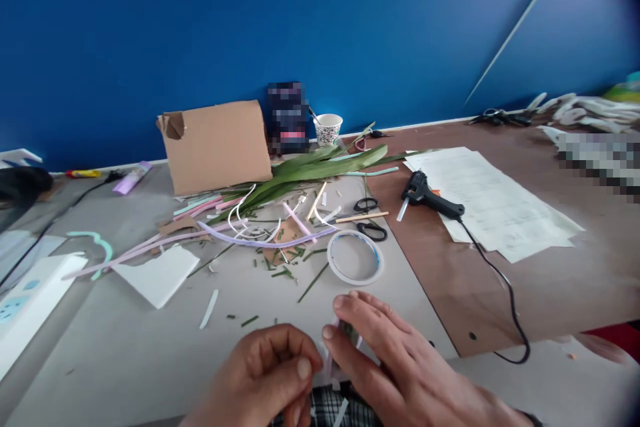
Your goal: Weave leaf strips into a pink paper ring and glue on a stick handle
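Note:
My left hand (pixel 270 370) is at the table's near edge, its fingers curled and the thumb pressed against the index finger. Whatever the pinch may hold is hidden. Close beside it on the right, my right hand (pixel 385 353) has its fingers bent around a small piece with green and pale pink strips (pixel 349 331). Most of that piece is covered by the fingers. Just beyond my right hand lies a roll of white tape (pixel 331 267). Behind the roll, black-handled scissors (pixel 373 232) rest among scraps and thin wooden sticks.
Long green leaves (pixel 320 168) and pastel strips (pixel 270 240) spread over the table's middle. A cardboard piece (pixel 215 147) and a paper cup (pixel 329 130) stand at the back. A black glue gun (pixel 430 200) lies right, near papers (pixel 500 207); a power strip (pixel 37 307) lies left.

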`<state>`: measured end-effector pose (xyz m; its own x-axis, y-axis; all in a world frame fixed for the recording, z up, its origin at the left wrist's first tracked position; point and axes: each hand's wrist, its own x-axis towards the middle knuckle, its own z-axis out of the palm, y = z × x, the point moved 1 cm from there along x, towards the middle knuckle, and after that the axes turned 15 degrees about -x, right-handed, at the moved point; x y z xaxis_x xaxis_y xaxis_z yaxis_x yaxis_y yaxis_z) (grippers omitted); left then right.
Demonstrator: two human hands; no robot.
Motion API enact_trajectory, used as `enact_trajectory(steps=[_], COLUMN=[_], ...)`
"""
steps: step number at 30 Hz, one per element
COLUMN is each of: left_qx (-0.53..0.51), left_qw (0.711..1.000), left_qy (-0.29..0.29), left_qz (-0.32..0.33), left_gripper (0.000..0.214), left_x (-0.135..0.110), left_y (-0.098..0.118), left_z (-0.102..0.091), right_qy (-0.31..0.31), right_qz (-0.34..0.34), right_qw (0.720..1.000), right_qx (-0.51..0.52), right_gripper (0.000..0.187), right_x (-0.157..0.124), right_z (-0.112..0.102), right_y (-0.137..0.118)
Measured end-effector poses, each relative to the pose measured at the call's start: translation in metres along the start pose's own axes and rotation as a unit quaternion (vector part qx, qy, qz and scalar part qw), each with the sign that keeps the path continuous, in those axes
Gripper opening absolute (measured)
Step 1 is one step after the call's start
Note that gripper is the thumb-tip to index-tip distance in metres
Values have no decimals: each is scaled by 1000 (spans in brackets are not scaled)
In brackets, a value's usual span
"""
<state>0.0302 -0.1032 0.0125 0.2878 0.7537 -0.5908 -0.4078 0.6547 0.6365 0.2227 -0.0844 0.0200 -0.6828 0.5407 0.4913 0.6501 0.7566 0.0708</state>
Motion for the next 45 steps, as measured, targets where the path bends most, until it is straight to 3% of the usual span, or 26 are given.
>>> enact_trajectory(steps=[3, 9, 23, 35, 41, 45], left_qx=[-88, -140, -147, -123, -120, -122], left_qw=[996, 990, 988, 987, 987, 988], left_qy=[10, 17, 18, 68, 43, 44], left_qz=[-12, 3, 33, 76, 93, 88], left_gripper=[31, 26, 31, 30, 32, 32], left_x=[5, 12, 35, 34, 36, 36], left_y=[0, 11, 35, 40, 33, 33], left_z=[0, -5, -20, -16, -19, -17], right_qy=[52, 72, 56, 27, 15, 8], right_qz=[-68, -126, -136, -103, -84, -106], right_qw=[996, 989, 988, 994, 996, 994], right_qx=[6, -9, -45, 11, 28, 35], right_gripper=[27, 31, 30, 33, 33, 37], right_x=[11, 33, 65, 56, 53, 50], right_z=[7, 16, 35, 53, 51, 52], right_y=[8, 16, 23, 16, 17, 21])
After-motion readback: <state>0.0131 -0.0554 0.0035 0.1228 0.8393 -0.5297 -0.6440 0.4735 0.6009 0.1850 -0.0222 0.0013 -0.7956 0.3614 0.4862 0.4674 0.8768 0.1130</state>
